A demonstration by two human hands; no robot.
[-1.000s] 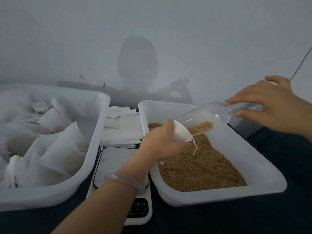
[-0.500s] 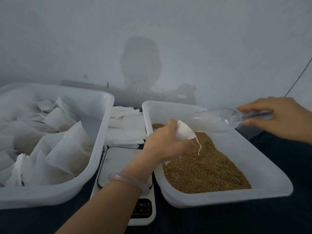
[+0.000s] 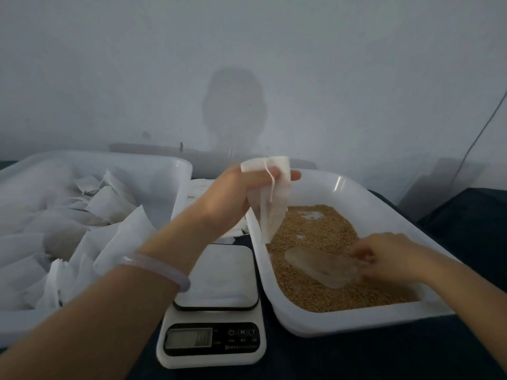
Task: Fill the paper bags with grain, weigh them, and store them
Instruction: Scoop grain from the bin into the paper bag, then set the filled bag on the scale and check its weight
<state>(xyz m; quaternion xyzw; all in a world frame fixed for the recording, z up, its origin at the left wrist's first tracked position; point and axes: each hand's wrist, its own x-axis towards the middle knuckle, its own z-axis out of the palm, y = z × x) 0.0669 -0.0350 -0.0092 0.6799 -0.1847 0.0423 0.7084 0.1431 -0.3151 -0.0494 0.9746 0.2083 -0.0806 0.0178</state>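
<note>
The white tub [image 3: 354, 323] is holding grain [image 3: 315, 231]. Above its left rim, the left hand [image 3: 241, 193] is pinching the paper bag [image 3: 270, 215] by its top, the bag hanging below the fingers. The right hand [image 3: 389, 256] is gripping the clear scoop [image 3: 321, 267], which is lying on the grain.

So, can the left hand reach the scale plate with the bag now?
Probably yes. The left hand holds the paper bag just beyond the scale, whose plate is bare, with nothing between; the right hand holds the scoop over in the grain tub.
</note>
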